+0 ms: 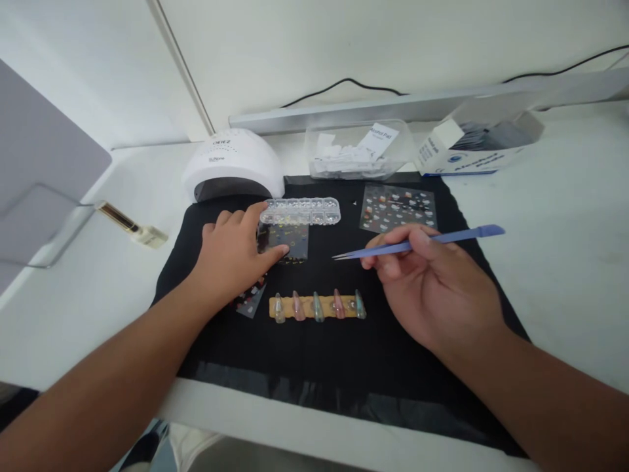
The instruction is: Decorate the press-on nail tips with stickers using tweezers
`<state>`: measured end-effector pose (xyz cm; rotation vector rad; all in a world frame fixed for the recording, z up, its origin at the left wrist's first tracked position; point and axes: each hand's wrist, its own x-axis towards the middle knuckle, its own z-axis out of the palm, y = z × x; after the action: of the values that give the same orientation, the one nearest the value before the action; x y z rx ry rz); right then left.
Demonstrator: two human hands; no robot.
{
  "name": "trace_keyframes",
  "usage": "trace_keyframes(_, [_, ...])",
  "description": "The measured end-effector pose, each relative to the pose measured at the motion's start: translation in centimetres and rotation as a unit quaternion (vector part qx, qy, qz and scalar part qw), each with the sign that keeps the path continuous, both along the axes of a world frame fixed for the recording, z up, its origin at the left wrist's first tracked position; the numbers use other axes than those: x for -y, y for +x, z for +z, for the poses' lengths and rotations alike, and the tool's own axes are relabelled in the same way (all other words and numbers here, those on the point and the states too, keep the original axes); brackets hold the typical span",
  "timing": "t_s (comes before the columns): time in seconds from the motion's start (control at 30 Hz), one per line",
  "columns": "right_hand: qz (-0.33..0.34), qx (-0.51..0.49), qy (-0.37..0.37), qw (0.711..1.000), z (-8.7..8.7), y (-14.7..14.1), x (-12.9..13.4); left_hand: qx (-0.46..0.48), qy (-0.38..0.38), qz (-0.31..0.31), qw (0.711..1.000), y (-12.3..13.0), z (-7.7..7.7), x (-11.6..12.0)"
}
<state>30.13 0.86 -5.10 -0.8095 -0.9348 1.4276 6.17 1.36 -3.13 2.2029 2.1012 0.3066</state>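
Note:
My right hand grips purple tweezers, their metal tips pointing left over the black mat. Stretched across the left side, my left hand has its fingers apart. Its index fingertip touches the left end of a clear compartment case of small rhinestones, and its thumb lies over a sticker sheet. Nearer me, a tan strip carries several false nails in clear, pink and teal; a teal nail is in its middle. Part of another sticker sheet shows beneath my left wrist.
A white nail lamp stands at the back left. Behind the mat are a clear tub of alcohol pads and an open alcohol pad box. A third sticker sheet lies right; a gold-capped polish bottle lies left.

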Motion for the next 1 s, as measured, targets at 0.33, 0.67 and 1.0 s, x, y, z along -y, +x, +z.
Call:
trace_keyframes(0.33, [0.010,0.013,0.010,1.000,0.2,0.0,0.1,0.050,0.012,-0.074,0.996,0.0,-0.3,-0.2])
trace_keyframes(0.67, [0.023,0.038,0.077,0.996,0.9,-0.2,1.1,0.094,0.048,-0.152,0.983,-0.4,-0.8,-0.1])
trace_keyframes(1.0, [0.084,0.093,0.127,0.984,1.3,-1.0,2.2,0.139,0.130,-0.149,0.970,-2.1,1.4,1.4])
